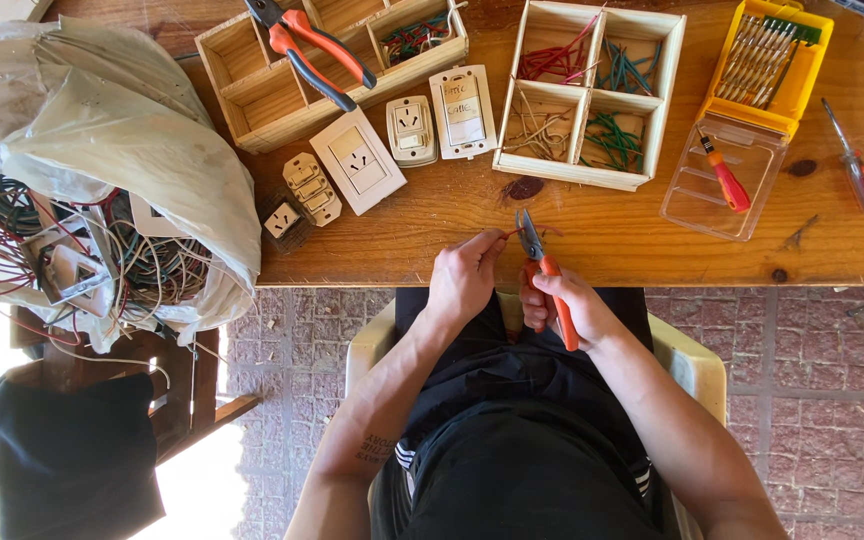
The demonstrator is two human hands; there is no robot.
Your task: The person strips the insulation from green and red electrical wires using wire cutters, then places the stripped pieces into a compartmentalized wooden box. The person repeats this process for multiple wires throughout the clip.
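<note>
At the table's (652,255) near edge, the left hand (464,280) pinches a thin, limp red wire (508,234), best held close to the cutters (544,272) gripped by the right hand (567,305).

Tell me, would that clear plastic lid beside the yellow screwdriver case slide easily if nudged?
Probably: the clear plastic lid looks thin and light, lying flat on the smooth wooden table. The small orange screwdriver lying on it might roll off.
</note>
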